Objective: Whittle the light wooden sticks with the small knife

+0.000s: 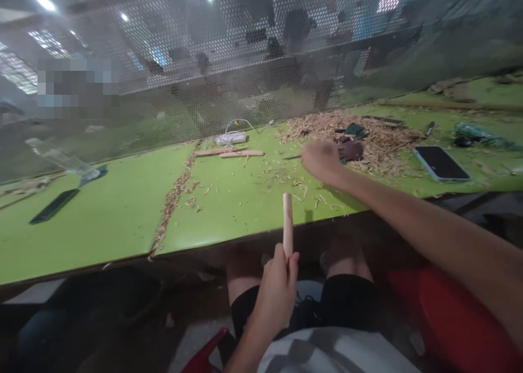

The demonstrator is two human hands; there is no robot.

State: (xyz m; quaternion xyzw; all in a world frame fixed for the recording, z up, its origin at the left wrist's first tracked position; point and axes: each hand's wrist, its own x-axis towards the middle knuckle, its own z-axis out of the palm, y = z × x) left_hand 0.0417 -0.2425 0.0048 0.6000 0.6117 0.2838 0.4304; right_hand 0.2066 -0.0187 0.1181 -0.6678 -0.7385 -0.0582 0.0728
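My left hand (275,288) is closed around the lower part of a pale, rounded wooden stick (288,218). The stick points up and away from me, in front of the table's near edge. Over the green tabletop (229,199), my right hand (321,160) is closed on what looks like a carving knife (291,157). Its thin dark blade sticks out to the left, and its handle is hidden in my fingers. Just beyond that hand lie a crumpled dark brown piece (350,149) and a heap of wood shavings (392,144).
A phone (442,163) lies at the right, near a teal mesh bundle (476,133). Wooden sticks (242,153) and a white cylinder with a cable (231,139) sit at the back. Shavings fill a table seam (171,204). A perforated screen (245,84) stands behind.
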